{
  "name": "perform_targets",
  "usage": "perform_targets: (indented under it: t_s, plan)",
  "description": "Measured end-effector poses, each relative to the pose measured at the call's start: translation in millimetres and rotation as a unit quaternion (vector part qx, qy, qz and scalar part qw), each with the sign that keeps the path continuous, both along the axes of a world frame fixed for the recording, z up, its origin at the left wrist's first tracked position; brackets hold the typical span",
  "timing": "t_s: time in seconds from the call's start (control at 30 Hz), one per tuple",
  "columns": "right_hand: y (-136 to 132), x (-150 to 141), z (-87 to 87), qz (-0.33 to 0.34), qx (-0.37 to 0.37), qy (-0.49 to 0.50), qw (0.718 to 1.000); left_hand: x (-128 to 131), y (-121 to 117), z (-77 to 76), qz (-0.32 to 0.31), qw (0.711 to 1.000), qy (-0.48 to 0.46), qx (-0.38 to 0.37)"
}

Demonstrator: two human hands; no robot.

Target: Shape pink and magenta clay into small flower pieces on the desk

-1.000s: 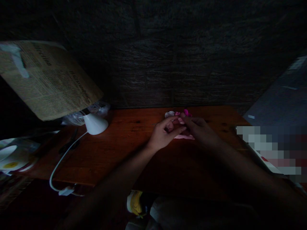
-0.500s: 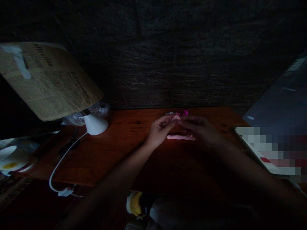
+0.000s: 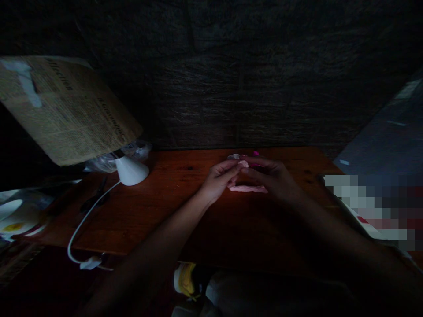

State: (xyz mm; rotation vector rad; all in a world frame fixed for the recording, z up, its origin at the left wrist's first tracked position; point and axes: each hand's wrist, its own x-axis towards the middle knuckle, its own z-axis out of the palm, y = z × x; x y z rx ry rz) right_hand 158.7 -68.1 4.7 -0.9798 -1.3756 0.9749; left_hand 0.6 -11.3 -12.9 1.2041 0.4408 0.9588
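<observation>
My left hand point(image 3: 218, 179) and my right hand point(image 3: 271, 178) meet at the far middle of a wooden table point(image 3: 158, 207). Their fingertips are pinched together on a small pale pink lump point(image 3: 243, 164), held a little above the tabletop. A rolled strip of pink clay point(image 3: 248, 189) lies on the table just below the fingers. More small pieces, pale and magenta point(image 3: 255, 153), sit behind the hands near the wall, partly hidden. The scene is very dark.
A white lamp base point(image 3: 131, 171) with a white cable point(image 3: 82, 220) stands at the left, under a newspaper sheet point(image 3: 66, 110). Clear plastic wrap point(image 3: 135, 149) lies behind it. A plate point(image 3: 16, 224) sits at the far left edge. A dark woven wall rises behind the table.
Both hands have drawn closer together and dropped slightly towards the pink strip. The magenta pieces behind are now more hidden by the right hand.
</observation>
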Motion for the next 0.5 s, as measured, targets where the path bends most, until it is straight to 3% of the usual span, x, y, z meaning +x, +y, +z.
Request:
perform_targets:
  t_s: [0.23,0.5]
  plan:
    - [1,-2,-5.8,-0.016,0.039,-0.014,0.999,-3,-1,3.8,-0.014,0.998,-0.008,-0.056]
    - [2,-1,-11.0,-0.042,0.012,-0.002,0.999,-5,-3,7.2,-0.081,0.978,-0.009,-0.191]
